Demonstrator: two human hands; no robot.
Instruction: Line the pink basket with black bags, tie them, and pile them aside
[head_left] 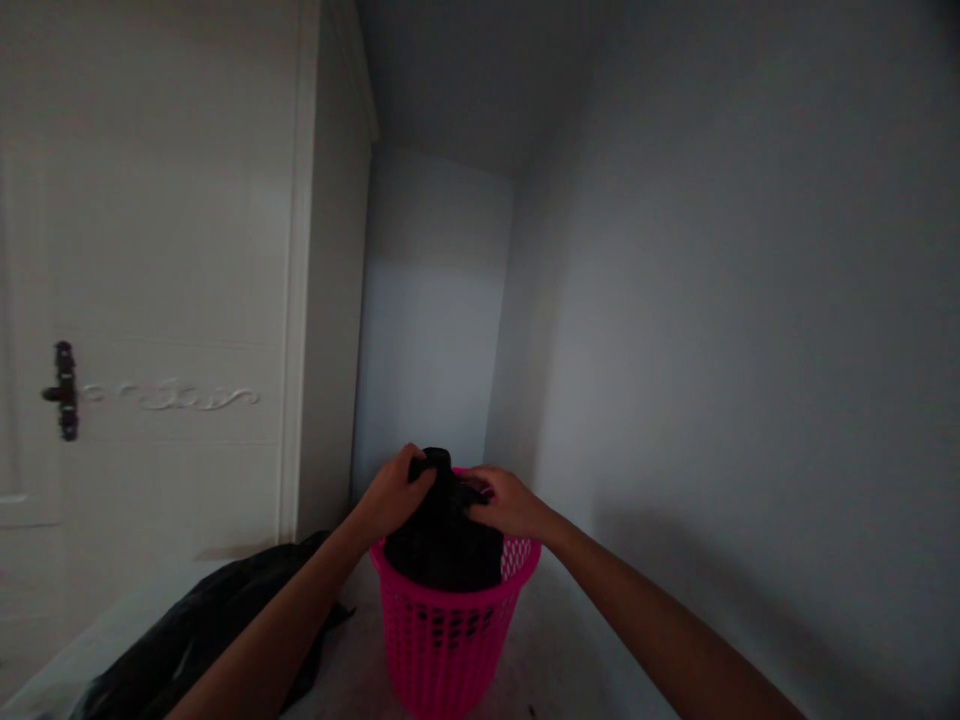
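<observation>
A bright pink perforated plastic basket (450, 630) stands upright on the floor in front of me. Dark, crumpled material that looks like a black plastic bag (442, 555) sits inside it and rises above the rim. At the upper left of this bag, my left hand (397, 492) pinches a raised fold between thumb and fingers. My right hand (506, 502) grips the bag on the other side, near the basket's far right rim. Its fingertips are partly hidden by the dark folds, and the basket's bottom inside is out of sight.
On the floor at the left lies a large black plastic bag (202, 610), partly behind my left forearm. A white cabinet or door panel (172, 250) with a dark handle (66, 392) rises beyond it. A pale wall (712, 350) runs along the right.
</observation>
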